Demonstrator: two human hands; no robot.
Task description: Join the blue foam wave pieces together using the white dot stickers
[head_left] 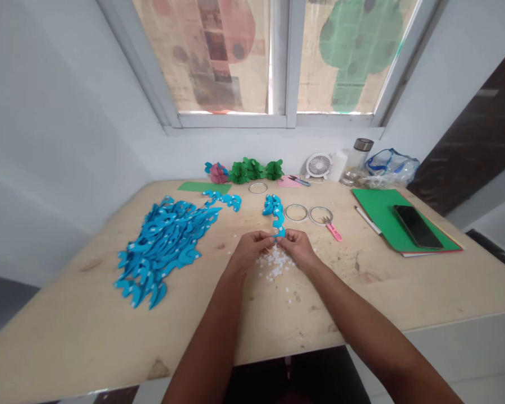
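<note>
Between my two hands is the near end of a wavy blue paper strip [278, 217] with small white squares stuck on it; its far end lies bunched on the table. My left hand [255, 247] pinches the strip's end from the left. From the other side my right hand [297, 244] pinches the same end, the fingertips of both almost meeting. Small white paper bits [275, 264] lie scattered on the wood just under and in front of my hands. A large heap of similar blue paper strips [164, 241] spreads out to the left, with a separate blue piece [225, 197] behind it.
Behind my hands lie metal rings [296, 213] and pink-handled snips [333, 230]. To the right are a pen [367, 220], a green folder [379, 207] and a phone [417, 226]. Green paper ornaments [252, 169], a small fan [318, 166] and a bottle [359, 160] line the wall.
</note>
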